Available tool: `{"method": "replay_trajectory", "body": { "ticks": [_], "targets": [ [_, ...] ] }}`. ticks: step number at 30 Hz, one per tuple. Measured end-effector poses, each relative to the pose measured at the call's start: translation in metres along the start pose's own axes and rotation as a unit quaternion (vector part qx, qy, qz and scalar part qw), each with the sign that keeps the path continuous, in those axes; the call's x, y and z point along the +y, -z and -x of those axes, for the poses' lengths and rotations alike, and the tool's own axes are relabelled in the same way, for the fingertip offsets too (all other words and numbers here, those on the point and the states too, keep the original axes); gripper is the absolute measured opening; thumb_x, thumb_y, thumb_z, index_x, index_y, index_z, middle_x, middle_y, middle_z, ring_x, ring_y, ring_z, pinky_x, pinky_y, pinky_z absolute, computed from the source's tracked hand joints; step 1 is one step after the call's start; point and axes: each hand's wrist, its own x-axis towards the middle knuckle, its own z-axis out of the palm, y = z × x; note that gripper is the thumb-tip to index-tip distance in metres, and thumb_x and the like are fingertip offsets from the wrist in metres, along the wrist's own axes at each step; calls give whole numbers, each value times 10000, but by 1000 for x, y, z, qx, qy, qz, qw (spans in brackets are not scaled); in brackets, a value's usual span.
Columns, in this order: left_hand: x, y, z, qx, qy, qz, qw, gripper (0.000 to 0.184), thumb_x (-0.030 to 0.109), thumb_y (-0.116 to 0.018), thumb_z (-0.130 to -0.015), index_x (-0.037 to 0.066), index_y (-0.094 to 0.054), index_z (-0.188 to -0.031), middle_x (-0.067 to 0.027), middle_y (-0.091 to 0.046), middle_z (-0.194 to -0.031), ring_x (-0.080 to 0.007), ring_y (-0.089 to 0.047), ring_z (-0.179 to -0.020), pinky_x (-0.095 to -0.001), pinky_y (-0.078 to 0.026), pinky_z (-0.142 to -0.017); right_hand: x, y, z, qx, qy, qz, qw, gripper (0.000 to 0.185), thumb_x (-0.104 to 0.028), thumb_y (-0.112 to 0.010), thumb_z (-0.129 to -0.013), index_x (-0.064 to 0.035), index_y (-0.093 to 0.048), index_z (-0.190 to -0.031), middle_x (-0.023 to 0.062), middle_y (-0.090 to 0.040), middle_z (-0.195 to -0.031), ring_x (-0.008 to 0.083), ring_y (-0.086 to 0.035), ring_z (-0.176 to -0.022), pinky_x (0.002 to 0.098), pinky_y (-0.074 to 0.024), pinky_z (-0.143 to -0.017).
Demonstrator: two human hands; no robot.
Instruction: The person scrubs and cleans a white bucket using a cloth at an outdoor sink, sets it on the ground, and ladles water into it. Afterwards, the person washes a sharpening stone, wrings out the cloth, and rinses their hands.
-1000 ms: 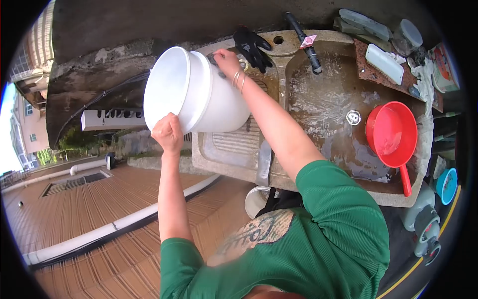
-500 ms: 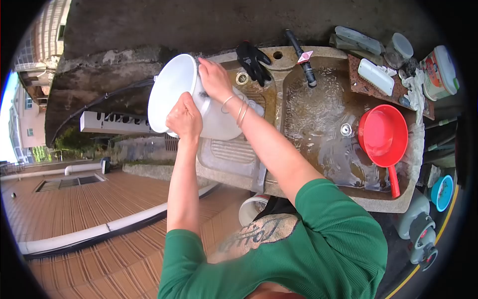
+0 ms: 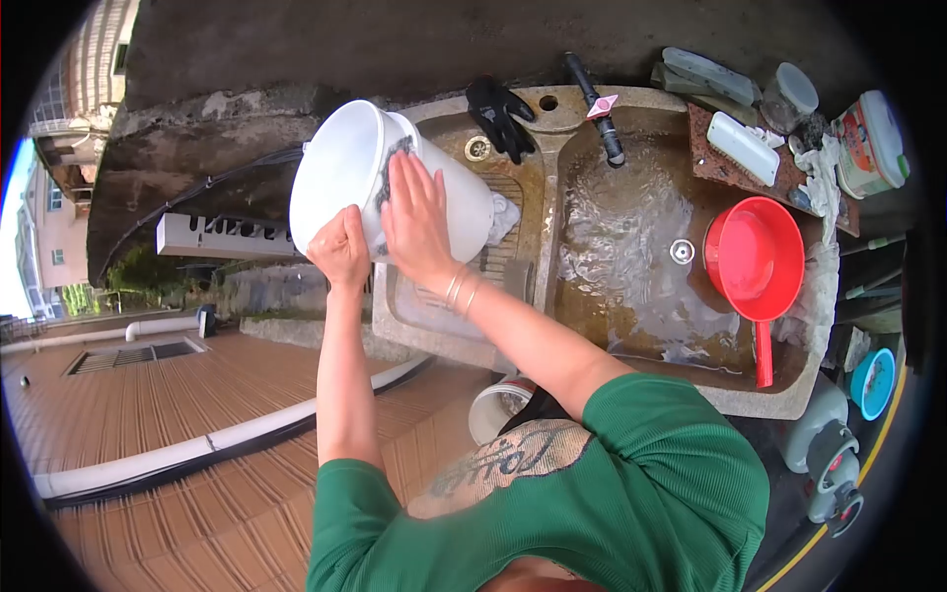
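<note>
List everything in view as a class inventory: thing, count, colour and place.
white bucket: one, white, tilted over the sink's ribbed side
dark material: one patch, dark grey, at the right hand's fingertips
sink: one, grey-brown, centre
drains: two, silvery, one per sink section
tap: one, black, above the water
glove: one, black, sink's back edge
dipper: one, red, in the basin
slab: one, reddish-brown, sink corner
labelled pail: one, mostly white, far right
basin: one, blue, lower right
wall: one, brown, lower left
left hand: one, bare, gripping the bucket's rim
right hand: one, bare, flat against the bucket's side
</note>
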Motion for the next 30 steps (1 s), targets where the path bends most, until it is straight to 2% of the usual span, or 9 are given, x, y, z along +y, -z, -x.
{"method": "replay_trajectory", "body": {
  "ticks": [4,7,9,14,16,19,22,27,30],
  "targets": [
    [-3,4,13,-17,-33,-21,999,313,153,-537,-881,22,-526,-597,-136,-453,-515,-287,-456,-445,-363,-349,-449,73,-15,-122,-237,-185,-132,945,366,-262,-429,-864,-2,-620,-1038,130,-623,-1085,322,-490,-1114,463,-321,-984],
    [-10,6,10,-2,-49,-2,999,310,150,-540,-876,23,-522,-594,-136,-457,-525,-291,-454,-456,-359,-348,-456,64,-13,-96,-130,-80,-83,985,347,-204,-460,-851,15,-579,-1092,153,-575,-1148,330,-461,-1135,445,-331,-985],
    [-16,9,7,-9,-45,3,999,308,149,-542,-875,23,-520,-595,-133,-460,-524,-291,-455,-455,-360,-347,-455,33,1,-30,53,10,-49,997,373,-88,-503,-812,60,-524,-1154,197,-521,-1205,360,-440,-1152,418,-330,-1002],
    [-22,8,7,-9,-44,28,999,319,144,-540,-877,21,-503,-585,-119,-435,-503,-284,-447,-447,-357,-341,-454,14,11,21,23,105,-27,994,446,-40,-565,-755,73,-491,-1180,173,-484,-1235,377,-414,-1165,460,-330,-997],
    [-25,13,13,-17,-72,26,997,325,139,-537,-870,21,-481,-572,-111,-428,-504,-276,-436,-444,-357,-337,-457,49,-4,-24,56,34,-103,993,346,-89,-570,-792,35,-561,-1115,153,-516,-1205,334,-441,-1137,390,-369,-970],
    [-35,28,28,-31,-100,35,994,332,138,-537,-864,22,-459,-563,-108,-434,-513,-274,-436,-449,-360,-341,-462,97,-17,-109,-139,-27,-215,966,266,-174,-483,-833,2,-670,-903,146,-658,-970,289,-622,-913,337,-476,-836],
    [-44,36,30,-56,-84,35,994,345,142,-524,-868,23,-444,-555,-119,-451,-525,-289,-453,-462,-366,-354,-471,89,-14,-106,-149,1,-255,955,265,-181,-494,-830,-2,-672,-912,150,-656,-970,293,-619,-914,340,-477,-832],
    [56,22,-18,-144,41,-163,975,293,220,-490,-908,46,-510,-673,-158,-550,-567,-331,-568,-532,-403,-427,-510,26,14,5,76,19,-147,986,273,-26,-579,-790,-21,-635,-1057,97,-595,-1118,286,-513,-985,363,-424,-879],
    [72,-18,-31,-131,76,-284,947,296,298,-482,-923,71,-535,-740,-166,-579,-590,-337,-608,-584,-421,-453,-514,14,16,21,98,48,-117,987,288,7,-612,-747,11,-625,-1035,123,-589,-1085,302,-492,-957,366,-422,-855]
  ]
}}
